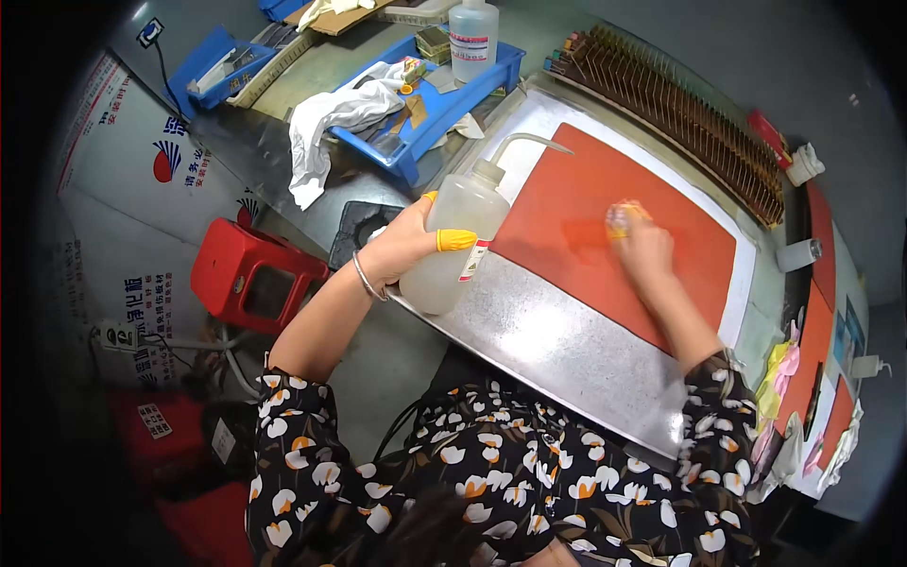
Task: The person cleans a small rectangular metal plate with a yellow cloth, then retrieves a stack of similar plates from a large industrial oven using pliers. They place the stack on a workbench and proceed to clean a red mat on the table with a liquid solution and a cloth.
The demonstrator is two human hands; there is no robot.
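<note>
My left hand [408, 244] is closed round a translucent wash bottle [469, 204] with a thin bent spout, tilted a little over the front left edge of the table. Yellow finger cots cover some fingertips on both hands. On an orange-red sheet [539, 213], my right hand [646, 253] presses a small whitish wad [619, 223], mostly hidden under its fingers. A darker, wet-looking patch shows on the sheet just left of those fingers. Beneath the sheet lie a white sheet [743, 283] and a bare metal plate [557, 331].
A long rack of upright pins [671, 113] runs along the far side. Back left, a blue tray [406, 161] holds another bottle [473, 42] and a white cloth [345, 113]. A red stool [250, 279] stands at the left. A small white bottle [799, 255] stands at the right.
</note>
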